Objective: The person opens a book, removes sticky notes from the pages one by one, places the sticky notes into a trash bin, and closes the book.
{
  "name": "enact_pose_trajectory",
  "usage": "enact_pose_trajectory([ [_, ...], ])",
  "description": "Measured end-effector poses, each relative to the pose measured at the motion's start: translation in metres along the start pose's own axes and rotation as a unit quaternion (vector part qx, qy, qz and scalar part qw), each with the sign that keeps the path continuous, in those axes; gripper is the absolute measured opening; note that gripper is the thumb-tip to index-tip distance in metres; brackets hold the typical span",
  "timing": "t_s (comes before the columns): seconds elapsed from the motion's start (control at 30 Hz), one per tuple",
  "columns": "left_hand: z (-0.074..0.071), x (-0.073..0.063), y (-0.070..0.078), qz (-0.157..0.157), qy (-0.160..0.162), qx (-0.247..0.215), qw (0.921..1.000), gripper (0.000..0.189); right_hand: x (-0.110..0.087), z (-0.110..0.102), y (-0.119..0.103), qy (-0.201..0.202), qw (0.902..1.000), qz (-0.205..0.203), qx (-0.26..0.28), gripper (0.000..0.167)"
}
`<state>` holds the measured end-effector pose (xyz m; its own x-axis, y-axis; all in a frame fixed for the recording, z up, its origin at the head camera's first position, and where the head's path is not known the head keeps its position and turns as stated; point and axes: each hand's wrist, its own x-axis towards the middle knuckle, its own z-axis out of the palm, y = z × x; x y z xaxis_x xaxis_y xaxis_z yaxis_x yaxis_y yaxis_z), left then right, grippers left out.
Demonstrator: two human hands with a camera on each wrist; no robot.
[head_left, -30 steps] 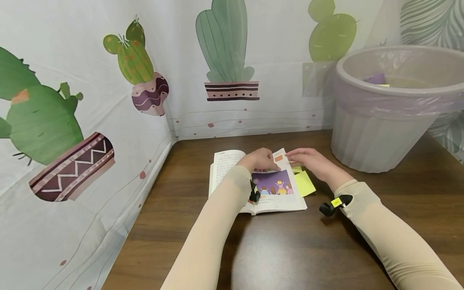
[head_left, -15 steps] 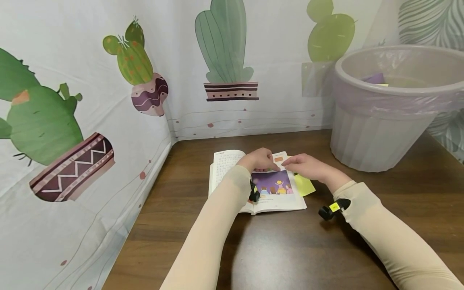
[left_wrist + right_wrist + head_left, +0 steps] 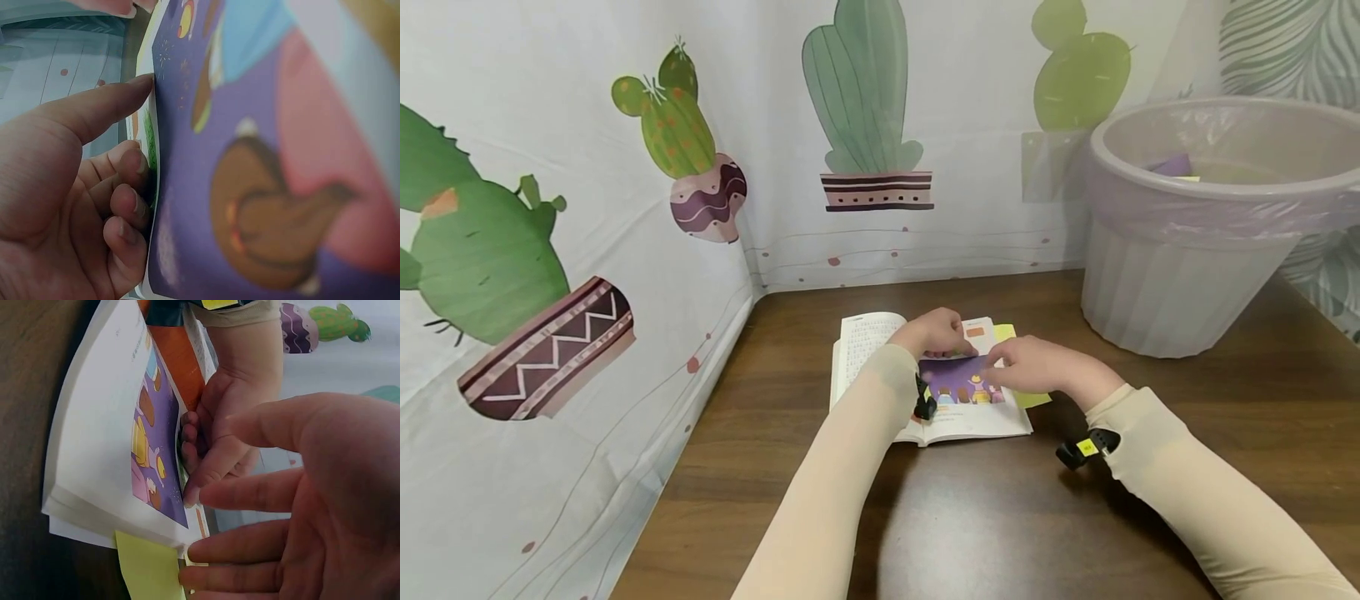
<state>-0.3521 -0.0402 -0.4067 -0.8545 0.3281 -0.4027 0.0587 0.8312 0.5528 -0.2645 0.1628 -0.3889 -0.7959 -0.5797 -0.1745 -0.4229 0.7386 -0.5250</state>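
Note:
An open book (image 3: 917, 429) lies on the table, its right page showing a purple picture (image 3: 951, 371) of cartoon figures. My left hand (image 3: 936, 333) rests on this page at the picture's upper edge. In the left wrist view its thumb touches the paper and the other fingers are loosely curled against it. Over the right side of the page is my right hand (image 3: 1041, 362), its fingers extended and nothing seen between them. Yellow sticky notes (image 3: 150, 565) stick out past the page's outer edge, partly hidden by the right hand.
A pale waste bin (image 3: 1187, 275) with a clear liner stands at the back right, with purple and yellow paper (image 3: 1176, 167) inside. White cloth with printed cacti (image 3: 857, 92) hangs behind and left of the brown wooden table (image 3: 1000, 517).
My right hand has come down and left, from beyond the page's upper right edge to over the picture. The upper yellow note is now uncovered. My left hand has stayed in place.

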Motion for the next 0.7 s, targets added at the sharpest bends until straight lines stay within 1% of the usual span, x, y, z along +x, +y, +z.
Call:
enact_pose_trajectory([
  [0.13,0.001,0.000,-0.002,0.003,0.000,-0.001,1.0000,0.035,-0.003,0.002,-0.003,-0.011,0.9996,0.011,-0.025,0.055],
  [0.3,0.001,0.001,-0.003,0.007,-0.002,-0.015,0.9999,0.035,-0.003,0.006,-0.007,-0.021,0.9987,0.011,-0.044,0.049],
  [0.47,0.002,0.001,-0.004,0.007,0.001,-0.013,0.9999,0.036,-0.003,0.006,-0.008,-0.037,0.9991,0.002,-0.022,0.046],
  [0.63,0.001,0.001,-0.002,0.002,0.002,-0.009,1.0000,0.036,-0.003,0.001,-0.001,-0.029,0.9995,-0.005,0.007,0.049],
  [0.7,0.001,0.001,-0.002,-0.002,0.002,-0.004,1.0000,0.036,-0.004,-0.002,0.003,-0.021,0.9995,0.000,0.025,0.050],
])
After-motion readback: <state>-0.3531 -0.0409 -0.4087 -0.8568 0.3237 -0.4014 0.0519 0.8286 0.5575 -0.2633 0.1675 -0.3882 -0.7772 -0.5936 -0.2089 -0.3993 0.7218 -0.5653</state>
